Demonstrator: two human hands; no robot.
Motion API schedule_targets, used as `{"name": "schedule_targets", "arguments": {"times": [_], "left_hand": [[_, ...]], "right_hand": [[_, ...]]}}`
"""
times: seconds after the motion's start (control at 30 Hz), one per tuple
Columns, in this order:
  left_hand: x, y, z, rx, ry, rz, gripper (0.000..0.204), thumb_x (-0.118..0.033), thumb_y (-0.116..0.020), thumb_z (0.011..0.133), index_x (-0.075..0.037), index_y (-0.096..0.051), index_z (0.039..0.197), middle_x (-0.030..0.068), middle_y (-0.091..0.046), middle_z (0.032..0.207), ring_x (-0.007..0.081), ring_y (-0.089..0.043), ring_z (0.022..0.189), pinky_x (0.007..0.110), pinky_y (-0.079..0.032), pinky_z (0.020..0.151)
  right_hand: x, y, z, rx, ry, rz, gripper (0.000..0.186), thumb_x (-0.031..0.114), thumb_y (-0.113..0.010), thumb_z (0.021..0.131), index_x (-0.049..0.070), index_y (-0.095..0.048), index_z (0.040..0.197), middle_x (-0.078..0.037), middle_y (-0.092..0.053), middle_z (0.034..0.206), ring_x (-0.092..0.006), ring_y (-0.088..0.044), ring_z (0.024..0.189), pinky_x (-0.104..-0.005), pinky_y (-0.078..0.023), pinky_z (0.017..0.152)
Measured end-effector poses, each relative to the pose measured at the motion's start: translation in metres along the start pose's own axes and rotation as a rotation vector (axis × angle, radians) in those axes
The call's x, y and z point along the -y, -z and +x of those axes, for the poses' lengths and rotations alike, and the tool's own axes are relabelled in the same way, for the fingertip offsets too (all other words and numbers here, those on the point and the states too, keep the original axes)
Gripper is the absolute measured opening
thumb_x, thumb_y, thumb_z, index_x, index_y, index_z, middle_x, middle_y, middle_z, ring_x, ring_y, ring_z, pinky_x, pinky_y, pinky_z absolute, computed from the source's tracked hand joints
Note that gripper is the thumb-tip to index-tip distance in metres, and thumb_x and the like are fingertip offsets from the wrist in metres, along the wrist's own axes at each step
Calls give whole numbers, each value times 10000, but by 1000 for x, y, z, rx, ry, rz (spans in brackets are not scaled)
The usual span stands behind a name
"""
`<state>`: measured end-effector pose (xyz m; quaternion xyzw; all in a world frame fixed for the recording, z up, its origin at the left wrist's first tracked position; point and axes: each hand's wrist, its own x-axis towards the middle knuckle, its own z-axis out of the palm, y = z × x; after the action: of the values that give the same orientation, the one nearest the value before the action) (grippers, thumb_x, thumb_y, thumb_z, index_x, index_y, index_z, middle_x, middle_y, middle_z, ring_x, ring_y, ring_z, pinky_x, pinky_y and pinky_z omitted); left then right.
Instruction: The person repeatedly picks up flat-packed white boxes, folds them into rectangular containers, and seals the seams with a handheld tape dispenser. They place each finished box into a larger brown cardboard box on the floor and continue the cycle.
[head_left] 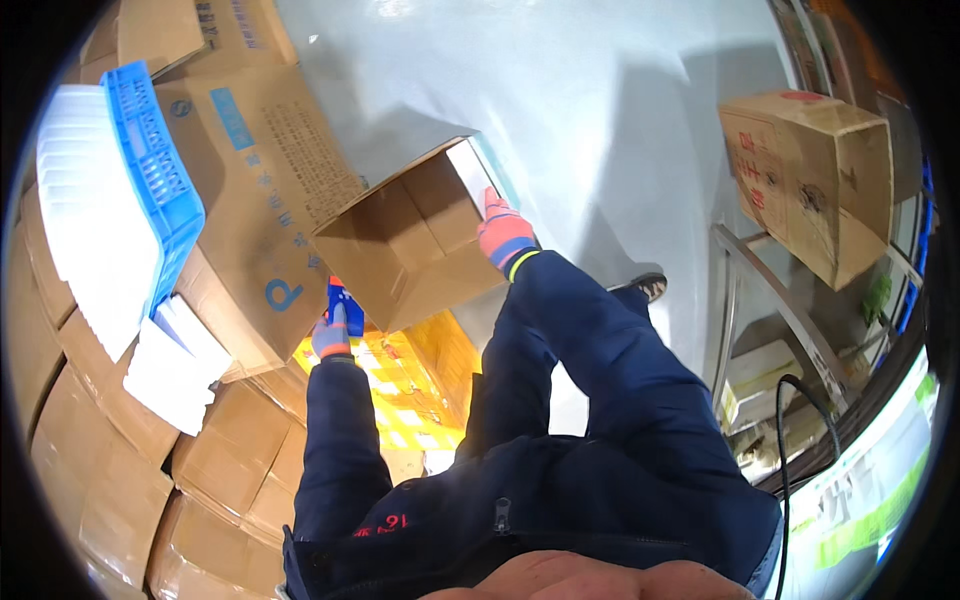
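Observation:
An open cardboard box (420,235) with a bare inside is tilted toward me in front of my legs. My right hand (505,232), in a pink and grey-blue glove, is closed on the box's right edge beside a white panel (472,170). My left hand (332,335), gloved alike, is below the box's lower left corner. Its fingers are closed around a small blue and red object (350,312), partly hidden by the box; its kind does not show.
Left, a large printed carton (270,200) supports a blue plastic crate (155,170) and white stacked sheets (95,200). More sealed cartons (110,470) lie below. A yellow crate (440,365) stands under the box. Right, another carton (810,170) rests above a metal frame (780,290).

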<state>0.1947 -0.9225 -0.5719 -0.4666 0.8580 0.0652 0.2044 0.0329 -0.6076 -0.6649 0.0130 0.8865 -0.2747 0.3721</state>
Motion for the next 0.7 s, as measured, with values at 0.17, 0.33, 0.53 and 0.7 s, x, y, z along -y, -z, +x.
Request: {"name": "schedule_targets", "arguments": {"times": [0.17,0.33,0.53,0.7], "left_hand": [[-13,45,-75,64,-20,20,460,-452,-662,730,-52,-632,956,122,-665,848,257,-635,793,320,-467,723],[-18,73,-118,117,-18,-362,304,-239,-675,792,-13,-611,985,37,-660,849,85,-579,739,239,-457,682],[-87,129,-190,226,-317,-531,200,-131,-663,773,8,-604,904,52,-648,775,99,-578,671,261,-470,624],[-221,159,-293,528,-882,-636,254,-141,-719,699,2,-585,861,99,-599,727,161,-553,620,297,-465,603]], "right_hand": [[18,-15,47,268,181,94,609,263,-461,841,114,-229,1385,-181,-475,1245,-344,-534,1023,-421,-438,846],[6,-2,17,129,131,263,765,402,-500,823,100,-126,1418,-227,-381,1327,-367,-437,1162,-392,-346,986],[-67,125,-133,-58,203,436,495,263,-521,827,54,-421,1265,-189,-562,1088,-343,-523,1015,-383,-416,879],[-106,302,-367,-412,355,606,389,150,-538,807,46,-522,1181,-146,-603,1011,-314,-561,939,-354,-460,810]]}}
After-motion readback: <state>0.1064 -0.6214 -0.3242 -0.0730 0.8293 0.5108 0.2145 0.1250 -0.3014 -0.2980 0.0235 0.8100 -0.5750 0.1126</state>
